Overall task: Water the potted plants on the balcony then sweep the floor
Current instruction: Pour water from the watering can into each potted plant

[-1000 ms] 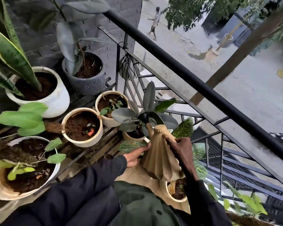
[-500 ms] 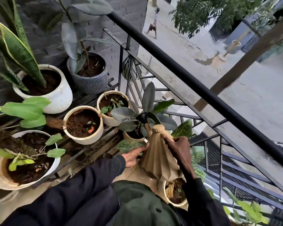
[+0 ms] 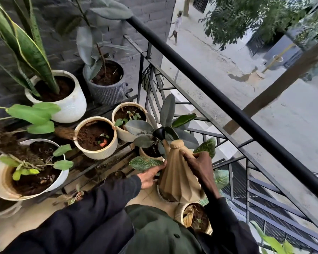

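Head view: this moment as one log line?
step: watering | tan ribbed watering can: black spout over dark-leaved plant's cream pot | right hand: grips can's top | left hand: touches its side

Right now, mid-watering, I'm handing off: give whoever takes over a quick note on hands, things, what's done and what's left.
Right hand grips the tan ribbed watering can near its top; left hand braces its side.
The can's black spout is tilted over the dark-leaved plant's pot by the railing.
No stream is visible; what is already watered can't be told.
Left: finish watering, then sweep; no broom in view.
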